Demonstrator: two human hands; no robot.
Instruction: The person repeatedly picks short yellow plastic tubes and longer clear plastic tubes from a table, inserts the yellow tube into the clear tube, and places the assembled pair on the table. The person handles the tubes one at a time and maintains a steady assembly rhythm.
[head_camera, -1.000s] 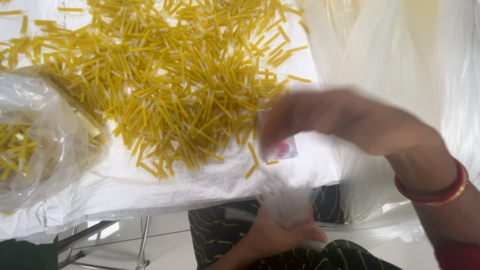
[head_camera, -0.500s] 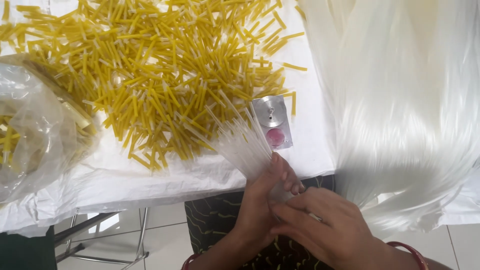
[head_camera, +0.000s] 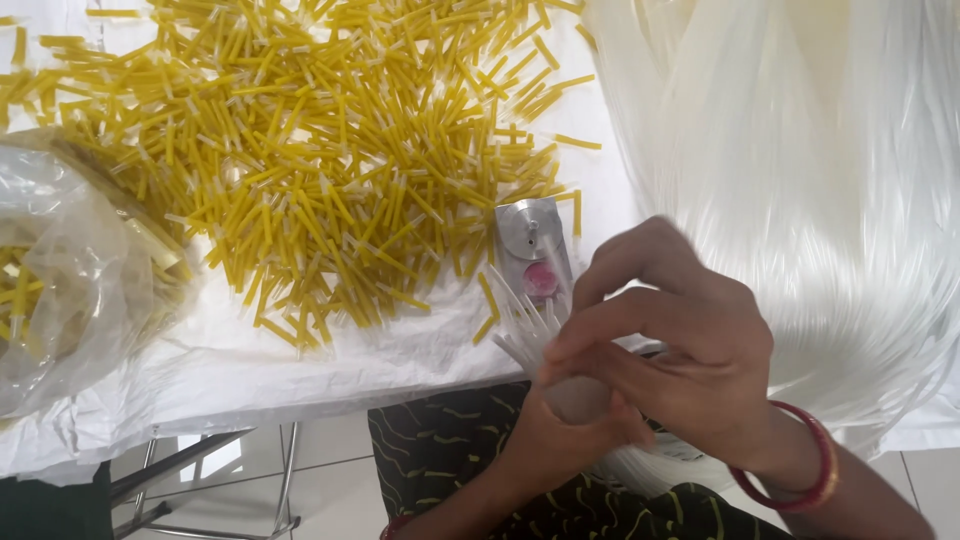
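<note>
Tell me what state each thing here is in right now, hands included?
Left hand: closed in a grip round the bundle of clear tubes.
Right hand: fingers curled over the bundle's top.
Bundle of clear tubes: held, ends fanned upward.
Yellow sticks: loose, scattered in a heap.
Metal tool: lying flat, untouched.
Plastic bag: open, partly filled with yellow sticks.
Clear strands: draped over the table edge.

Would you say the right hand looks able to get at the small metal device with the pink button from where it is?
Probably yes. The right hand sits just beside the metal device, which lies uncovered on the white sheet. However, both it and the left hand are occupied with the bundle of clear tubes.
</note>
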